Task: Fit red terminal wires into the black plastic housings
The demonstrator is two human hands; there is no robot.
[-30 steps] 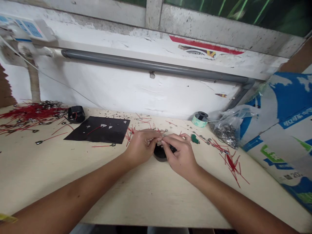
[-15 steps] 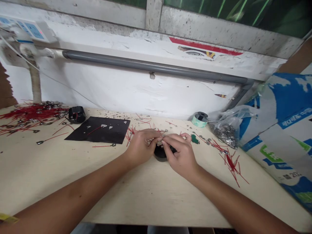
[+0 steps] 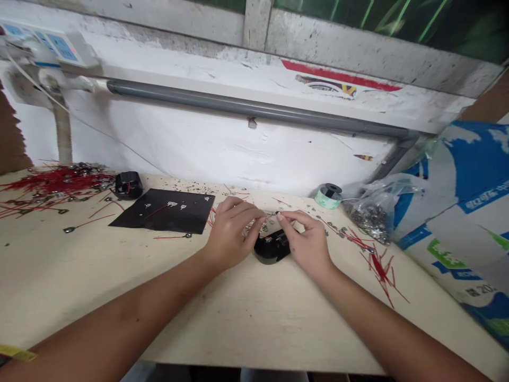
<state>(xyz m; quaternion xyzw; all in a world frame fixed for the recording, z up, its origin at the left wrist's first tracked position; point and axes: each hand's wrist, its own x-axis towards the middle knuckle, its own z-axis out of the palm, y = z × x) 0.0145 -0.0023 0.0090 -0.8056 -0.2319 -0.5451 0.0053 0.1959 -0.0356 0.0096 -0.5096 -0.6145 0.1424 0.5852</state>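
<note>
My right hand (image 3: 310,241) pinches a small shiny metal piece (image 3: 278,213) between thumb and forefinger. Facing it, my left hand (image 3: 233,231) has its thumb and fingertips drawn close together; what lies between them is too small to make out. Below the fingertips, a black plastic housing (image 3: 270,254) with small metal parts inside rests on the table, its right end partly covered by my right hand. Several small metal pieces (image 3: 264,227) lie just behind the housing, between my hands.
On the left are a pile of red wires with metal tabs (image 3: 67,180), another black housing (image 3: 128,185) and a black sheet (image 3: 163,212). To the right are a tape roll (image 3: 328,196), a plastic bag of metal parts (image 3: 371,217), loose red wires (image 3: 382,268) and a large carton (image 3: 457,212).
My hands have moved apart from where their fingertips met. The right hand has shifted slightly right, and more of the black housing shows between them.
</note>
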